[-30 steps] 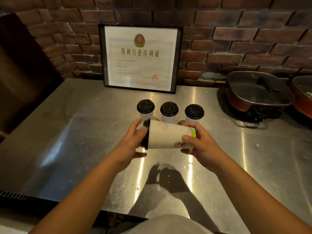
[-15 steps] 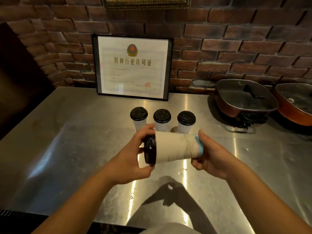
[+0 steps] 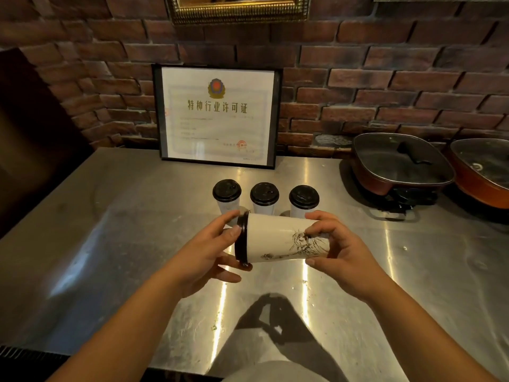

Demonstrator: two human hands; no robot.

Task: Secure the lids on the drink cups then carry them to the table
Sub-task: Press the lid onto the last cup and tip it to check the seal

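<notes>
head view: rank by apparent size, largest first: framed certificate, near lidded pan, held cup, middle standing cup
1. framed certificate
2. near lidded pan, close to the certificate in area, so this order is unsure
3. held cup, lying sideways in both hands; nearer the camera, which inflates it
4. middle standing cup, probably the same size really

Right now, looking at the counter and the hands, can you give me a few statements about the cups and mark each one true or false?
1. The held cup lies sideways between both hands. True.
2. The left hand grips the cup's bottom. False: it grips the black lid end; the right hand holds the bottom.
3. Three lidded cups stand upright behind it. True.
4. Those three cups have white lids. False: their lids are black.
5. The framed certificate lies flat on the counter. False: it stands against the brick wall.
</notes>
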